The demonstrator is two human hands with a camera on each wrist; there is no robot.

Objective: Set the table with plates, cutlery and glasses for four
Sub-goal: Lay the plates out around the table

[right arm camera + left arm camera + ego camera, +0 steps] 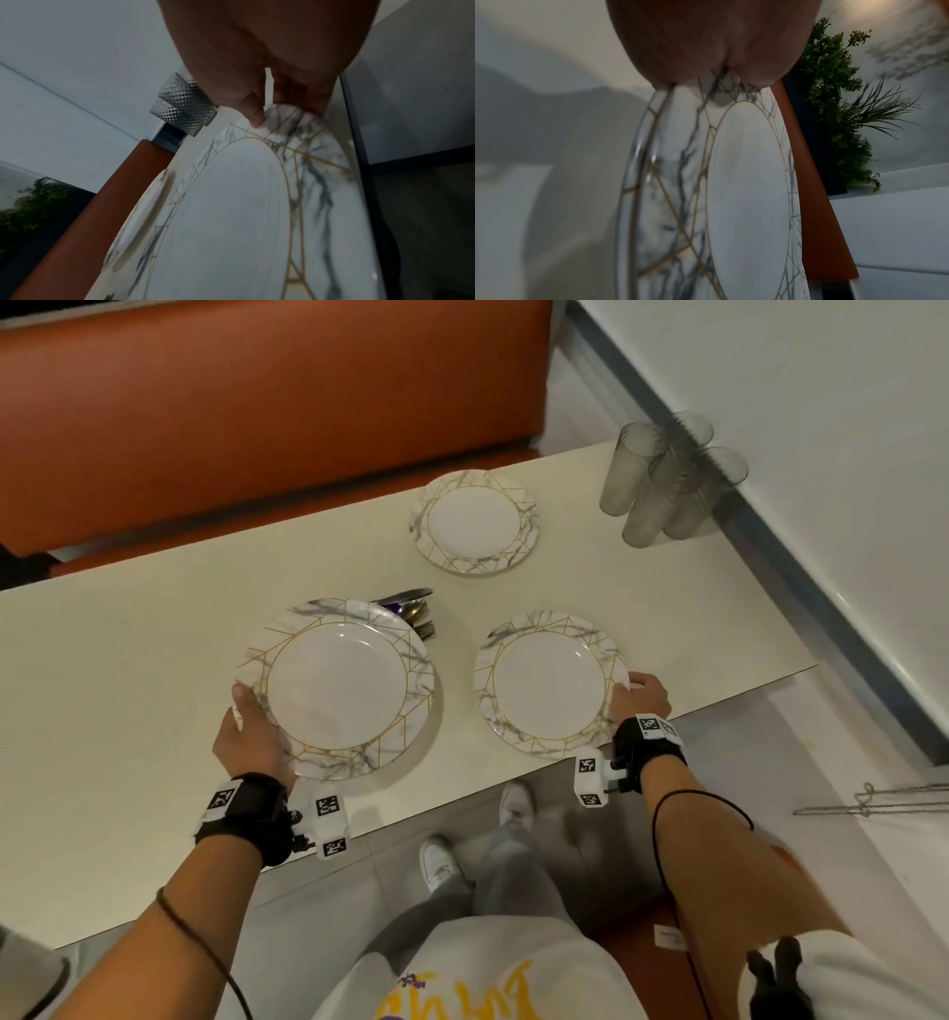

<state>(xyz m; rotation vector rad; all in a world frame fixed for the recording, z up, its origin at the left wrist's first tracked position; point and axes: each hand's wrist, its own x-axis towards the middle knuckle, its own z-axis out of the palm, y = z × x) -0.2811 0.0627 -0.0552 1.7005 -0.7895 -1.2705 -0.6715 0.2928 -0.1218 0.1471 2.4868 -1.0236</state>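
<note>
Here the left hand (251,737) grips the near-left rim of a plate (336,688), thumb on top, holding it lifted above the table (128,670); the left wrist view shows a second rim under it, so it may be two plates stacked. The right hand (639,693) pinches the right rim of a second plate (549,683) lying by the table's near edge. A third plate (473,522) lies toward the far edge. Cutlery (413,611) peeks out behind the lifted plate. Four glasses (667,480) stand clustered at the far right corner. Beyond the table runs an orange bench (257,403).
</note>
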